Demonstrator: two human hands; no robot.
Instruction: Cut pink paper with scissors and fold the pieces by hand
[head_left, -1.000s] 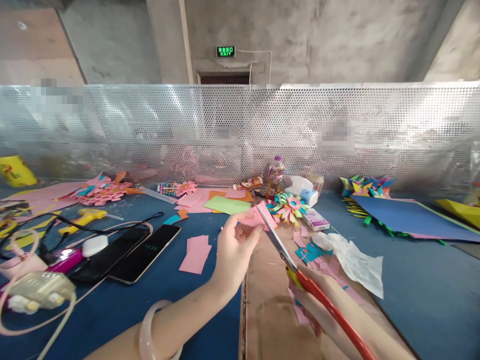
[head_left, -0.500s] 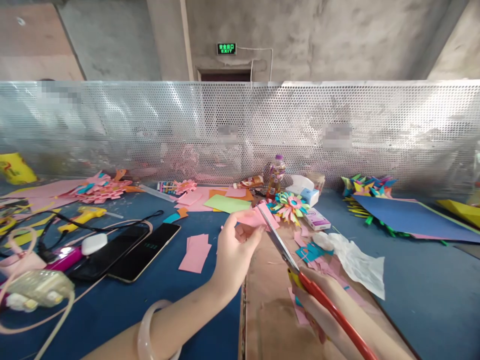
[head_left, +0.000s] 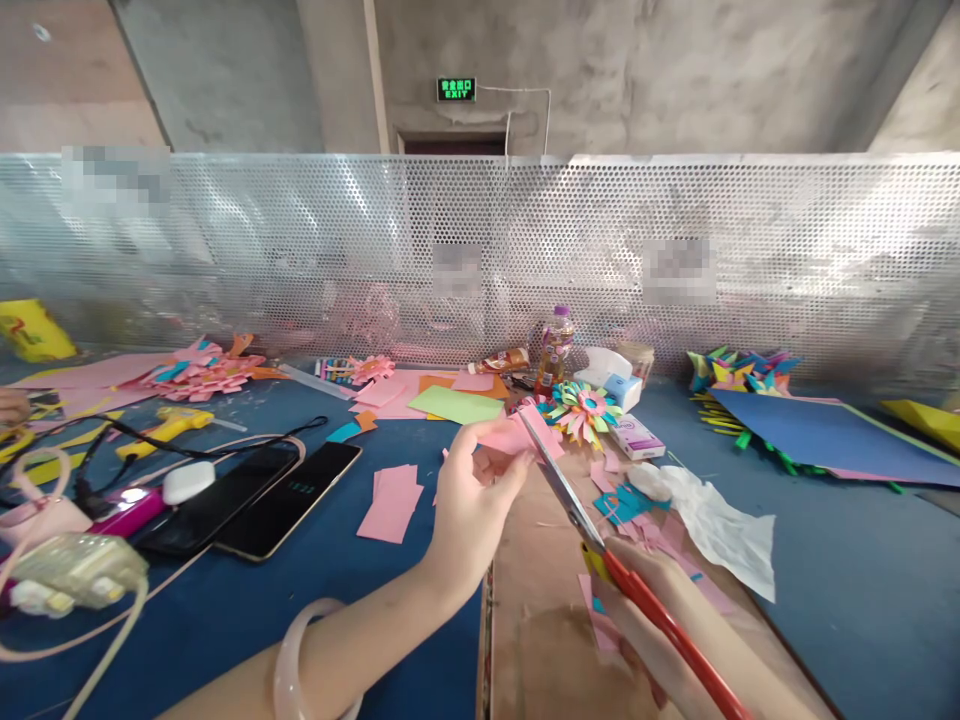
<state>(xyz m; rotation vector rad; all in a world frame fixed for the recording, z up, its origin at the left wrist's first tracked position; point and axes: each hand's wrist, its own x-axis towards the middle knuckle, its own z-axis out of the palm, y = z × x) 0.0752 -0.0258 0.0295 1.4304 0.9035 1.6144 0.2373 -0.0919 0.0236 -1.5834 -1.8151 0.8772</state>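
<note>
My left hand (head_left: 472, 500) pinches a piece of pink paper (head_left: 514, 435) between thumb and fingers, above the middle of the table. In my right hand (head_left: 645, 590) is a pair of scissors (head_left: 574, 510) with red handles, its blades lying across the right part of that paper. A white bangle (head_left: 291, 660) circles my left wrist. Left of my left hand lie several pink paper rectangles (head_left: 390, 503). Under and beside my right hand are pink and blue paper scraps (head_left: 626, 503) on a brown board (head_left: 536, 600).
Phones (head_left: 292, 500), cables and a yellow glue gun (head_left: 169, 430) lie at left. Behind stand a drink bottle (head_left: 553, 350), a colourful paper flower (head_left: 585, 410) and a green sheet (head_left: 457, 404). Crumpled tissue (head_left: 720, 520) and blue card (head_left: 832, 430) lie right. Another person's hand (head_left: 13, 407) shows far left.
Another person's hand has come into view at the far left edge. The view has shifted slightly. My hands, the paper and the scissors keep nearly the same pose.
</note>
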